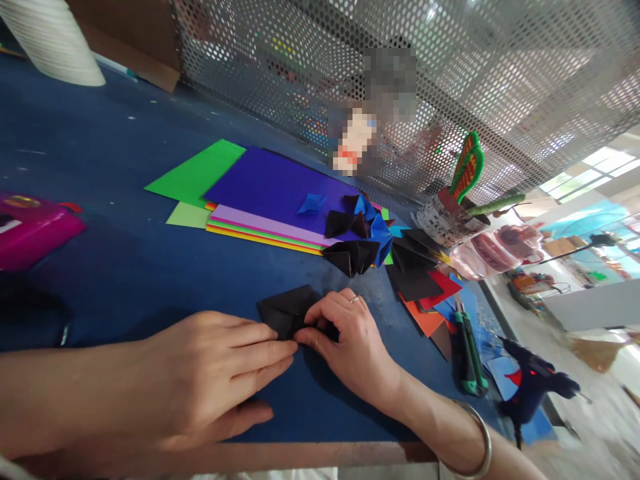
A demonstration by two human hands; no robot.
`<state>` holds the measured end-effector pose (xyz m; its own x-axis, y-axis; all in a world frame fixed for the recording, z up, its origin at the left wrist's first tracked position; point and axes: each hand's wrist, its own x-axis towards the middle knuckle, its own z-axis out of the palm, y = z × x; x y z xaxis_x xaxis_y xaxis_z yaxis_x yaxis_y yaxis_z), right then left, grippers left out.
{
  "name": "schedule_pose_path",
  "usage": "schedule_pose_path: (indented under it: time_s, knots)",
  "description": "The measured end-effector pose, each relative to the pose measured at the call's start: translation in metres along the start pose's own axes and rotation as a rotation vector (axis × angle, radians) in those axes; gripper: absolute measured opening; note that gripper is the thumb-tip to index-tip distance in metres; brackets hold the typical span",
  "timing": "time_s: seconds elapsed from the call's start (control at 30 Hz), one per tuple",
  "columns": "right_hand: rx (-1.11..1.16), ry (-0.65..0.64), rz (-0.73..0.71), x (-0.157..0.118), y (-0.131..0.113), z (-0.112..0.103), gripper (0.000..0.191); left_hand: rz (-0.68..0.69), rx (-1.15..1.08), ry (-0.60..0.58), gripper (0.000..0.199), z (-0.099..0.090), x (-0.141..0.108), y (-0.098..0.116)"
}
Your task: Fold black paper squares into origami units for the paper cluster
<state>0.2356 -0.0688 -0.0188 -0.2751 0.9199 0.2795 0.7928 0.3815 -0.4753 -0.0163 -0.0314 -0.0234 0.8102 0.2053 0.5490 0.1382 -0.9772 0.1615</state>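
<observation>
A piece of black folded paper (pixel 286 308) lies on the blue table in front of me, its folded faces forming a pointed shape. My left hand (pixel 215 377) stretches flat from the left, its fingertips resting on the paper's near edge. From the right, my right hand (pixel 350 340) pinches the paper's right side between thumb and bent fingers, which partly hide it. Beyond my hands stand small black folded pieces (pixel 353 257) and blue folded pieces (pixel 381 235). They sit at the right end of a stack of coloured paper, topped by a dark blue sheet (pixel 270 183).
A green-handled cutter (pixel 469 353) and a glue gun (pixel 537 383) lie at the right near the table edge, among red paper (pixel 443 290) and other scraps. A magenta object (pixel 37 230) is at far left. A perforated metal panel (pixel 280 80) runs along the back.
</observation>
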Motion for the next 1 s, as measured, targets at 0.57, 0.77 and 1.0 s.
schedule_pose_path:
  time_s: [0.57,0.77,1.0]
  knots:
    - [-0.025,-0.046,-0.025,0.0027,0.0026,-0.0019,0.016,-0.008,0.013,0.047,0.034,0.0031,0.0015,0.002]
    - [0.02,-0.033,-0.012,0.0033,0.0036,-0.0012,0.018,-0.002,0.023,0.075,0.046,0.0023,0.0024,0.0023]
    - [0.072,-0.025,0.015,0.0034,0.0031,-0.0003,0.014,-0.017,0.023,0.121,0.044,0.007,0.0041,0.0007]
